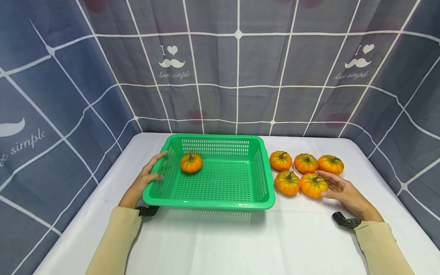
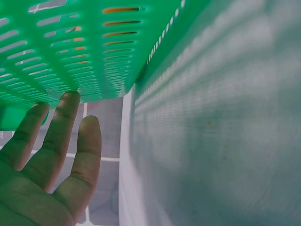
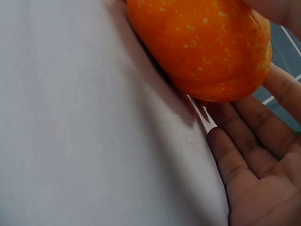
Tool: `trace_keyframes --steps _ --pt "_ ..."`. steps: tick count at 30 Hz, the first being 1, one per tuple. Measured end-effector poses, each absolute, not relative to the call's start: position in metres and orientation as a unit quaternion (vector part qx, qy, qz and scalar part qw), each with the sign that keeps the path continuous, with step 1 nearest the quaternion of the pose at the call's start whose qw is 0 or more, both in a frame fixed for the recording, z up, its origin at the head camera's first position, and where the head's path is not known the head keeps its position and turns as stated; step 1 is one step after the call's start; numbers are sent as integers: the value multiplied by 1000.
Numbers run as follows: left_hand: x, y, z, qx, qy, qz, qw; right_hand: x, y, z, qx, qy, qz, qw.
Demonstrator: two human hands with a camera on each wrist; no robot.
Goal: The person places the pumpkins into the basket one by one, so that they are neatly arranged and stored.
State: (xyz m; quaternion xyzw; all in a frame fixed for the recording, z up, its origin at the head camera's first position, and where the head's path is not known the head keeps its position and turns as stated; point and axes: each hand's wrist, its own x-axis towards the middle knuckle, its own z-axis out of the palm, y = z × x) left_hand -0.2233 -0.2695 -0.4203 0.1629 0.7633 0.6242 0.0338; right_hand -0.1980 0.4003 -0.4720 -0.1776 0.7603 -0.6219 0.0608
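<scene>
A green plastic basket (image 1: 213, 204) with slotted walls stands on the white-covered table, holding one small orange pumpkin (image 1: 191, 162). My left hand (image 1: 146, 179) holds its left side, with thumb and a finger over the rim. In the left wrist view three outstretched fingers (image 2: 87, 155) show outside the slotted wall. To the right of the basket, my right hand (image 1: 343, 194) grips the front-row pumpkin (image 1: 313, 185) nearest it, thumb at the front and fingers on the far side. That pumpkin (image 3: 202, 47) fills the top of the right wrist view, low against the cloth.
Beside the gripped pumpkin sits another pumpkin (image 1: 287, 183), close to the basket's right wall. Behind them stands a row of three: a left pumpkin (image 1: 280, 160), a middle pumpkin (image 1: 306, 163) and a right pumpkin (image 1: 330, 164). A grey checked curtain (image 1: 220, 103) surrounds the table (image 1: 223, 244).
</scene>
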Motion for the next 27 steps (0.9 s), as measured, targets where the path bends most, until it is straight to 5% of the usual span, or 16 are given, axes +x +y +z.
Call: trace_keyframes --steps 27 --pt "-224 -271 -422 164 749 641 42 -200 399 -472 -186 721 -666 43"
